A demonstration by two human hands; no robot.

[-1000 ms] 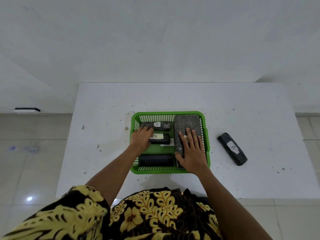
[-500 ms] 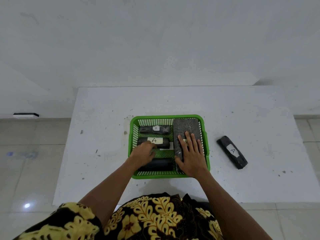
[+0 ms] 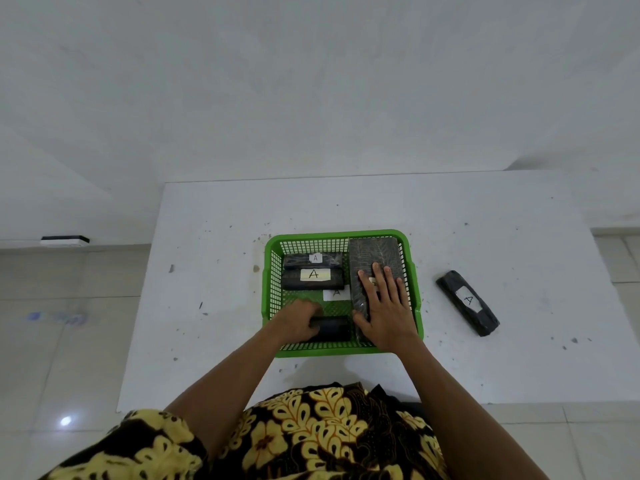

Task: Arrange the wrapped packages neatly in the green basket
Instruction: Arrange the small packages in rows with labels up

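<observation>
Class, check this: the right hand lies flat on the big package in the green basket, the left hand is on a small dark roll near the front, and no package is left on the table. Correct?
Not quite. The head view shows one labelled package outside the green basket, on the table. The rest stands: right hand flat on the big package, left hand on the small dark roll.

Four packages [image 3: 313, 278] in basket [image 3: 272, 271], one package [image 3: 467, 302] right on table [image 3: 214, 271]

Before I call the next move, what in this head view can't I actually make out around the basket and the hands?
- Label on the big package, head view: mostly covered by the right hand.
- Left hand on the near roll: fingers blurred, grip unclear.
- White "A" slip in the basket: loose or stuck to something, unclear.
- Loose package on the table: contents wrapped.
</observation>
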